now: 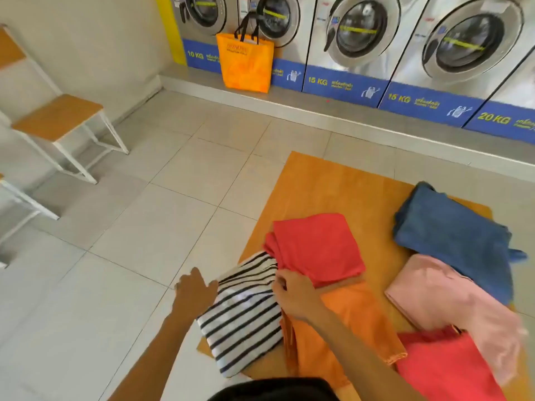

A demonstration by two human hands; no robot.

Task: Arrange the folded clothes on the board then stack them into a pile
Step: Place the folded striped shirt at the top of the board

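An orange wooden board [324,186] lies on the tiled floor with several folded clothes on it. A black-and-white striped garment [243,322] sits at the board's near left corner. My left hand [195,290] rests on its left edge with fingers spread. My right hand [295,293] pinches the striped garment's right edge, next to a folded red piece [318,247]. An orange garment [347,325] lies under my right forearm. A blue folded piece [454,227], a pink one [445,296] and another red one [445,369] lie to the right.
A row of washing machines [359,33] lines the far wall, with an orange tote bag [246,65] on the ledge. Wooden-topped chairs with white frames [58,117] stand at the left. Pale floor tiles [144,227] surround the board.
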